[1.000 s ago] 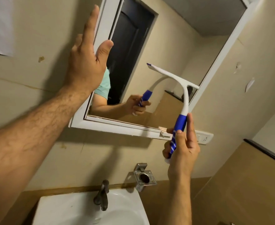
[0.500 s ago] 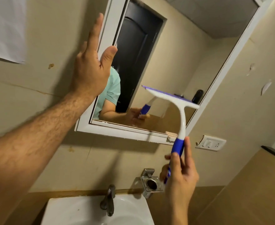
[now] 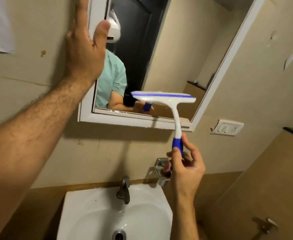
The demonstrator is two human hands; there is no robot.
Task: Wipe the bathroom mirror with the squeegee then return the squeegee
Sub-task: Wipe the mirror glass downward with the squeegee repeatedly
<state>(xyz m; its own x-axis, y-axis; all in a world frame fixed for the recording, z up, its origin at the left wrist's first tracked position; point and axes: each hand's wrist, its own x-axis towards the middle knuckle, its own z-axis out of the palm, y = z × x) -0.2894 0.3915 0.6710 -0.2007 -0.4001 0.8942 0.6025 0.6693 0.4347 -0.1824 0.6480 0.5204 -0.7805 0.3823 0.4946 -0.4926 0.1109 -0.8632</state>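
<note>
Squeegee (image 3: 166, 99): blade near mirror (image 3: 176, 49) bottom
Right grip (image 3: 185, 168): pinching blue handle
Left grip (image 3: 85, 49): flat, released, by frame

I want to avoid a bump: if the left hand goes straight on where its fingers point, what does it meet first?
Probably nothing: the left hand points up along the mirror frame, out of view.

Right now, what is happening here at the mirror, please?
A person stands at a bathroom mirror above a sink. The right hand holds a white squeegee by its blue handle, with the blade near the lower glass. The left hand, fingers straight, is raised at the mirror's left frame.
</note>
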